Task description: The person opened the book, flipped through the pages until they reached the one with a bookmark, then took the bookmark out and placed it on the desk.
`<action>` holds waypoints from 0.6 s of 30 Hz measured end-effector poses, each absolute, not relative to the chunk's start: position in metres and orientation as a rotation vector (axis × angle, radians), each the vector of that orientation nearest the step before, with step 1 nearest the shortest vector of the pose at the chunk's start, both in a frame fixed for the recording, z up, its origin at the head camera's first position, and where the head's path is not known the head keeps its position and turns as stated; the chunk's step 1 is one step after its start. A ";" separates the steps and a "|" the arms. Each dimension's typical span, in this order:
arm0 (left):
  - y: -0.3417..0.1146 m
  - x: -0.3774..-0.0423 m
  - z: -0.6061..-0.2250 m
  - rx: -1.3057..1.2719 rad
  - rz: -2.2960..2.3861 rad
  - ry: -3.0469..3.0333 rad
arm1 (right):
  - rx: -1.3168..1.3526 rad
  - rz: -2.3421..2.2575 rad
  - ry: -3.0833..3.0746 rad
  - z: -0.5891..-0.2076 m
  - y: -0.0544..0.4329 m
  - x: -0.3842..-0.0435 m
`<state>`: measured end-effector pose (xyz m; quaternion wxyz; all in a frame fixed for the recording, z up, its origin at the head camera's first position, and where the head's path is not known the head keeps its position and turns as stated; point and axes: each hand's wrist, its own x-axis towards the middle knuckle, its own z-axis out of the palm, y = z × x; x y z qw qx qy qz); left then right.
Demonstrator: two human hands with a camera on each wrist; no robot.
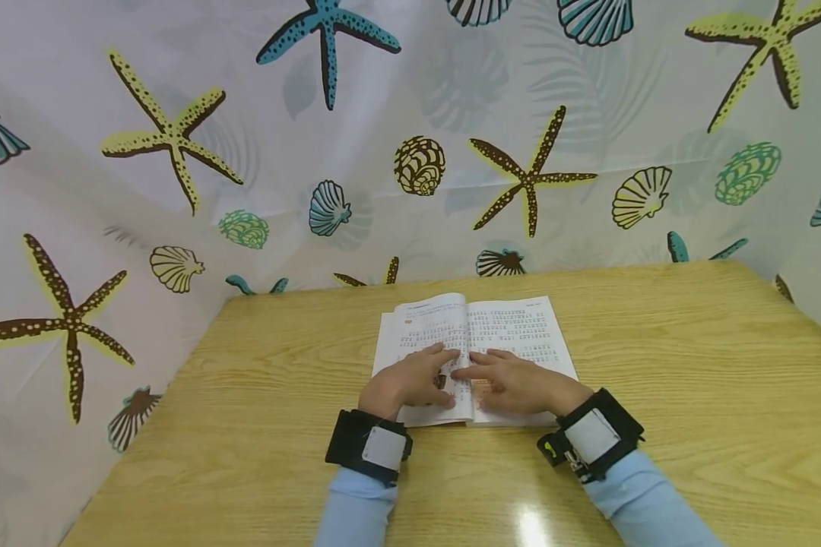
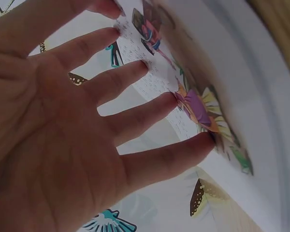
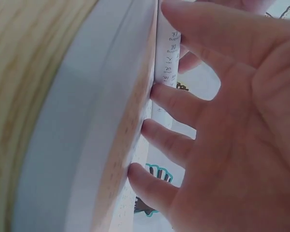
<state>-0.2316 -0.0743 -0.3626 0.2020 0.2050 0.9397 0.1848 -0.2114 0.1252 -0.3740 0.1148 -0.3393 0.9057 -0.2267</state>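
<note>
An open book (image 1: 513,327) with printed text and coloured pictures lies on the wooden table. My left hand (image 1: 413,380) is spread over the left page near the fold, fingertips touching the paper. In the left wrist view, that hand's fingers (image 2: 150,116) are apart and meet a page with a colourful illustration (image 2: 198,108). On the right page my right hand (image 1: 520,384) lies with fingers stretched toward the fold. The right wrist view shows its fingertips (image 3: 152,92) pressing the paper beside the fold. Neither hand grips anything.
The wooden table (image 1: 280,357) extends on both sides of the book. Behind and to the left hangs a pale cloth (image 1: 376,144) printed with starfish and shells. Both wrists wear black straps, the left strap (image 1: 369,447) and the right strap (image 1: 595,437).
</note>
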 end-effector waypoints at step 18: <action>-0.076 -0.228 -0.362 0.546 0.606 2.623 | -0.474 -0.643 2.748 -0.373 0.198 -0.227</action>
